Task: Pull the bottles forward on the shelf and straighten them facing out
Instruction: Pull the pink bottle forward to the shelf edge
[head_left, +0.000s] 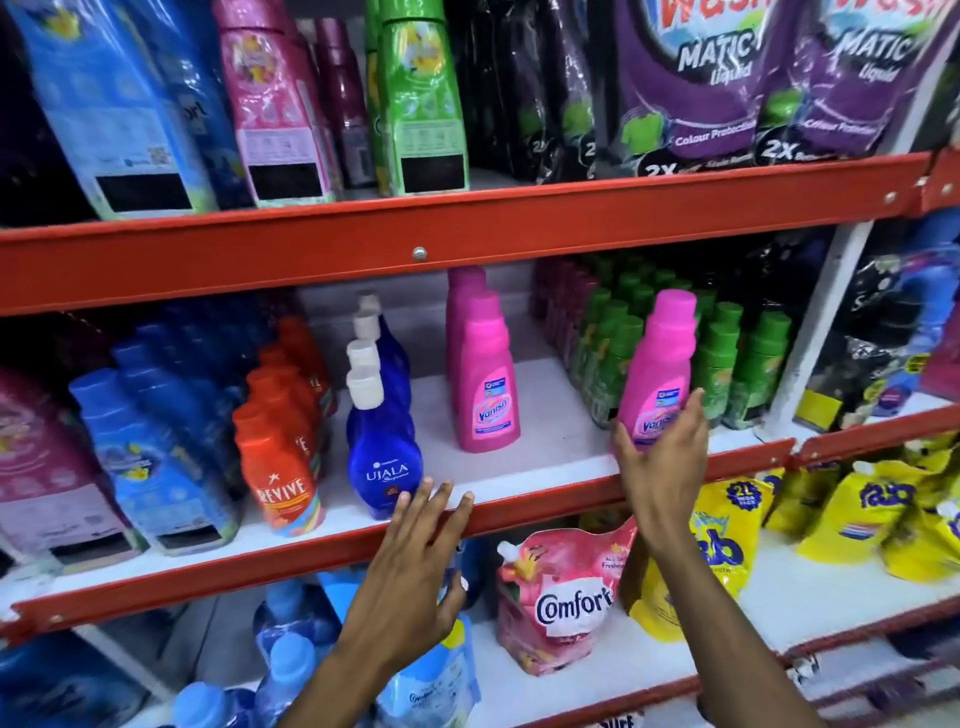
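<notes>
A pink Vanish bottle (658, 364) stands upright near the front of the middle shelf (545, 467), and my right hand (662, 457) wraps its lower part from the front, label partly covered. Another pink Vanish bottle (485, 384) stands further back to the left, label facing out, with one more pink bottle behind it. A row of blue Ujala bottles (382, 447) with white caps runs back from the shelf edge. My left hand (415, 561) is open with fingers spread, fingertips touching the red shelf lip just right of the front Ujala bottle.
Orange Revive bottles (283, 467) and blue softener bottles (156, 457) stand left of the Ujala row. Green-capped bottles (727, 358) crowd behind the held bottle. A red upper shelf beam (415, 249) hangs above. Comfort (561, 592) and yellow pouches (727, 545) fill the shelf below.
</notes>
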